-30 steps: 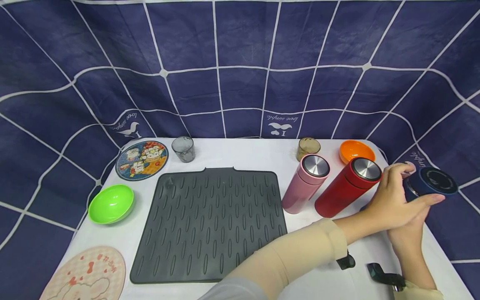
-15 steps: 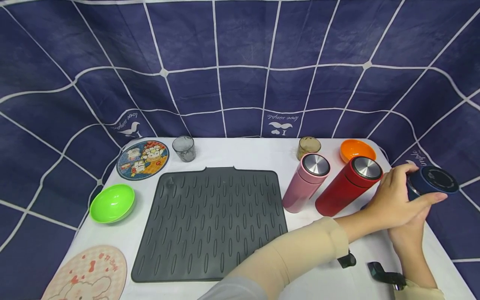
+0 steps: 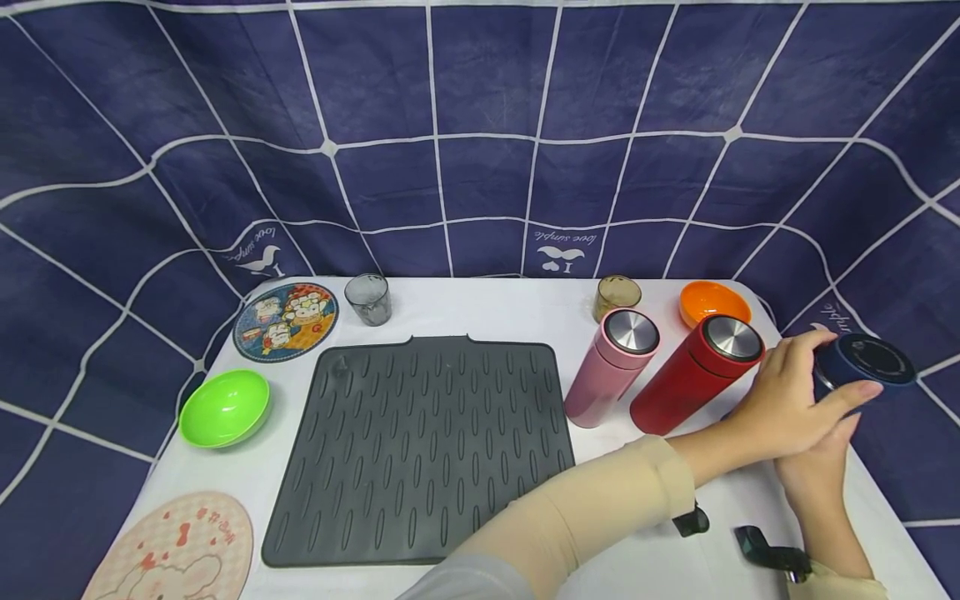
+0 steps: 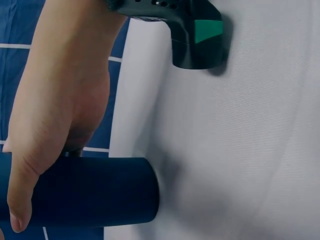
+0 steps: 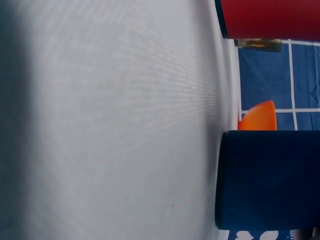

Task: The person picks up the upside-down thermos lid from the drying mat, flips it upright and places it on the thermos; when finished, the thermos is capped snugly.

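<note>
A dark blue thermos (image 3: 873, 358) with a dark round top stands at the far right. My left hand (image 3: 780, 396) reaches across and grips its upper end, fingers behind and thumb in front. Below, my right hand (image 3: 821, 462), partly hidden by the left in the head view, grips the body. The left wrist view shows that right hand (image 4: 55, 115) wrapped round the blue thermos (image 4: 100, 192). In the right wrist view the base of the thermos (image 5: 267, 180) is right at the white cloth. A red thermos (image 3: 697, 375) and a pink thermos (image 3: 611, 367) stand to the left.
A grey ridged mat (image 3: 420, 450) covers the middle of the table. Behind the thermoses are an amber glass (image 3: 617, 296) and an orange bowl (image 3: 712, 304). At left are a green bowl (image 3: 225, 408), a grey glass (image 3: 368, 300) and two round placemats (image 3: 285, 321).
The left thumb has drawn slightly back leftward along the upper end of the blue thermos. Both hands keep hold of it, and everything else stays in place.
</note>
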Motion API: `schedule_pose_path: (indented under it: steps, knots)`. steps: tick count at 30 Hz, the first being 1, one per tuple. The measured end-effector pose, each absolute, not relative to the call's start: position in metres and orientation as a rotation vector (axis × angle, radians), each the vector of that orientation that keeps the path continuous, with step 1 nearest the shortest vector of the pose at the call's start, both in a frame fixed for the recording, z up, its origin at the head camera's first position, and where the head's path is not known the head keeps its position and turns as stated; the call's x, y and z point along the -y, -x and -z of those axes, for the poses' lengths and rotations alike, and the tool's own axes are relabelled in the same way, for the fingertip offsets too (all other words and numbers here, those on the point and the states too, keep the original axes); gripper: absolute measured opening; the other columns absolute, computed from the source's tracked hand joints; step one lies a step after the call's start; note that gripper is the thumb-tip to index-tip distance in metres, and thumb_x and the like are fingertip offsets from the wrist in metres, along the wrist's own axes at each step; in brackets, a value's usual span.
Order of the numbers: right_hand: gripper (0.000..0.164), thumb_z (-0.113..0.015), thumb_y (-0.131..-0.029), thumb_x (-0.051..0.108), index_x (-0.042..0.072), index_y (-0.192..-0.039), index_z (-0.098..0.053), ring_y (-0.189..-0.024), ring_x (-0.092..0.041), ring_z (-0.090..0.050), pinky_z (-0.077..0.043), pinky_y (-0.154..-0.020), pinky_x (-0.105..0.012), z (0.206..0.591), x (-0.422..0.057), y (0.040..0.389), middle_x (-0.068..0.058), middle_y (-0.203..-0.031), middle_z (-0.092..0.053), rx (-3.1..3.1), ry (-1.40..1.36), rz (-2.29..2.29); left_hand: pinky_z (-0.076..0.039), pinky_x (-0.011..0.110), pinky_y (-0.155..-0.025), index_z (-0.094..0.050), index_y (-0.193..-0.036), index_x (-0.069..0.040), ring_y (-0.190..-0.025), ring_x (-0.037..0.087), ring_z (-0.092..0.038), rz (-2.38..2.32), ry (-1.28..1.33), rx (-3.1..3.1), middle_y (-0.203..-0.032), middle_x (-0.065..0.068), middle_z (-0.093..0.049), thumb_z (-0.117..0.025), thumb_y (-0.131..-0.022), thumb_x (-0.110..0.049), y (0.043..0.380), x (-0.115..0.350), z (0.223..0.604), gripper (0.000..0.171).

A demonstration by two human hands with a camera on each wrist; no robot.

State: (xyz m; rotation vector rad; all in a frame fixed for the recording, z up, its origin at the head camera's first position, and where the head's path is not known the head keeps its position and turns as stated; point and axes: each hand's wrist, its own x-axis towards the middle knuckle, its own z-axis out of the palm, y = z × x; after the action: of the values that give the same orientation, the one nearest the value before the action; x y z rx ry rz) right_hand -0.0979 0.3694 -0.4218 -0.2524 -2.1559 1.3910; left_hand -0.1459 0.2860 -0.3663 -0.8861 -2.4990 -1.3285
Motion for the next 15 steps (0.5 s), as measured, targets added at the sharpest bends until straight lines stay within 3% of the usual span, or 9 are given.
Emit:
schedule_pose_path:
  steps: [6,12,15]
  knots:
    - [0.096,-0.067,-0.073,-0.005,0.026,-0.147,-0.014,-0.137,-0.006,-0.029,-0.021,-0.109,-0.008,0.428,-0.376,0.101,0.0,-0.149,-0.034,2.127,0.237,-1.403,-0.02,0.008,-0.105,-0.025,-0.146,-0.021,-0.131,-0.003,-0.031,1.294,0.926,2.483,-0.143,-0.007,-0.037,-0.043,-0.098,-0.043,0.144,-0.285,0.368,0.056]
    - [0.09,-0.066,-0.078,0.003,0.023,-0.147,-0.012,-0.134,-0.001,-0.029,-0.019,-0.105,-0.004,0.438,-0.379,0.102,0.004,-0.145,-0.037,2.169,0.324,-1.366,-0.022,0.007,-0.104,-0.023,-0.146,-0.029,-0.128,-0.011,-0.028,1.297,0.882,2.561,-0.143,-0.021,-0.03,-0.063,-0.083,-0.055,0.146,-0.287,0.363,0.079]
    - [0.085,-0.066,-0.08,0.008,0.022,-0.146,-0.015,-0.132,0.0,-0.031,-0.02,-0.102,-0.003,0.439,-0.379,0.102,0.004,-0.142,-0.04,2.194,0.37,-1.343,-0.022,0.008,-0.106,-0.018,-0.147,-0.032,-0.128,-0.011,-0.028,1.189,0.892,2.647,-0.145,-0.024,-0.026,-0.062,-0.08,-0.061,0.146,-0.287,0.36,0.086]
